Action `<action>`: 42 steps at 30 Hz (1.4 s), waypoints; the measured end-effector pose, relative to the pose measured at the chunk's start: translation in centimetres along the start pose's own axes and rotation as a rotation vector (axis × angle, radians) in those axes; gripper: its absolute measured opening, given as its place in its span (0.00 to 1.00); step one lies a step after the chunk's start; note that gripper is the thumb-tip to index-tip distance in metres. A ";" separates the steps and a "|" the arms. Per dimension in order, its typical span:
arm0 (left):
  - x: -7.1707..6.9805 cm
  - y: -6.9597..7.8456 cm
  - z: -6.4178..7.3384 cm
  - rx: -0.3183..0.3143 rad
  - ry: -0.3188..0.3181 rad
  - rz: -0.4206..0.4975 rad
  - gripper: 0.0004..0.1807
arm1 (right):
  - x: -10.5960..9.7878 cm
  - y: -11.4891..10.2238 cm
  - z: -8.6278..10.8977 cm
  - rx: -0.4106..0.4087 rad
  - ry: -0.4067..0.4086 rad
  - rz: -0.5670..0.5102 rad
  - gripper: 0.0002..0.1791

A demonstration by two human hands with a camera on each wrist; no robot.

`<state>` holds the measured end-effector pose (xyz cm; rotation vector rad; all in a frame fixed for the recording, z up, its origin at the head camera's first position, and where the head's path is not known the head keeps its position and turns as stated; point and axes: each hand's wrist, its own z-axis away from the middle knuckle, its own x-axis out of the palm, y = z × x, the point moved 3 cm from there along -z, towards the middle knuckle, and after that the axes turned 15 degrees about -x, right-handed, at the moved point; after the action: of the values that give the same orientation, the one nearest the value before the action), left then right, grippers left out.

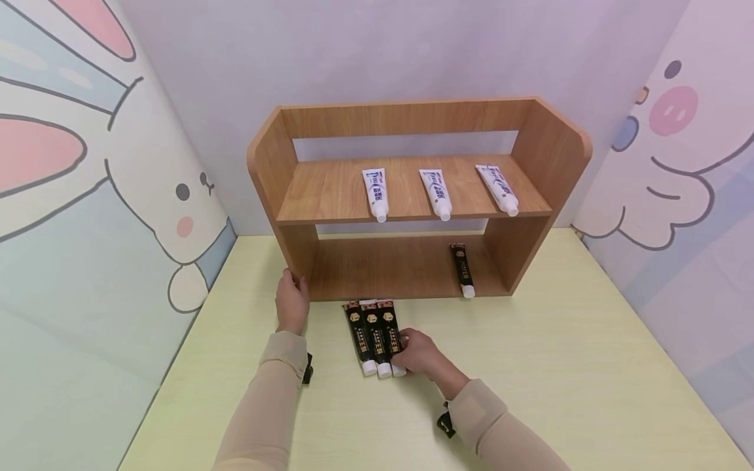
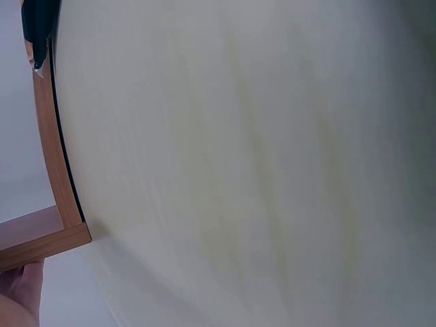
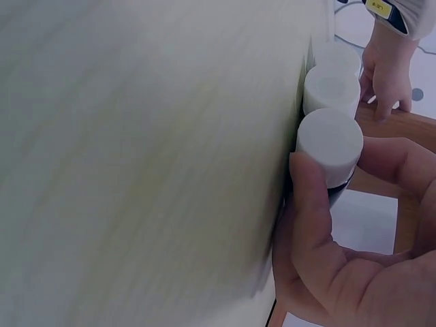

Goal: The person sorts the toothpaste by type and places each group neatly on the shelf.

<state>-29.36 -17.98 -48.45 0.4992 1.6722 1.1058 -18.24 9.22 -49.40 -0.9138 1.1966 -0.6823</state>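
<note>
Three black toothpaste tubes (image 1: pixel 374 332) with white caps lie side by side on the table, just before the wooden shelf (image 1: pixel 406 294). My right hand (image 1: pixel 421 353) pinches the rightmost tube near its cap (image 3: pixel 330 146), thumb on one side and fingers on the other. My left hand (image 1: pixel 291 302) grips the front edge of the shelf's left side panel, low down by the table. In the right wrist view, that left hand (image 3: pixel 392 78) shows with its fingers over the panel edge. Part of the gripped tube is hidden behind my right fingers.
Another black tube (image 1: pixel 462 269) lies on the lower board at the right. On the upper board lie three white toothpaste tubes (image 1: pixel 436 194), spaced apart, caps forward. The pale table (image 1: pixel 589 366) runs up to cartoon-printed walls (image 1: pixel 88 294) at both sides.
</note>
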 end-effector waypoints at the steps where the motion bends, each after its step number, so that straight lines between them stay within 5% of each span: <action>1: 0.0 0.0 0.0 0.001 0.000 -0.001 0.13 | 0.0 0.0 0.0 0.001 0.001 0.002 0.34; 10: 0.0 0.1 0.1 -0.005 -0.002 -0.004 0.13 | -0.4 -0.4 0.0 0.051 -0.006 0.017 0.36; 42: -0.1 0.1 0.1 0.005 0.010 -0.018 0.13 | -1.6 -0.6 0.4 0.024 -0.035 -0.116 0.36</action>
<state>-29.26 -17.97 -48.33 0.4815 1.6855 1.0935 -18.20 10.33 -48.07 -0.9764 1.1087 -0.7696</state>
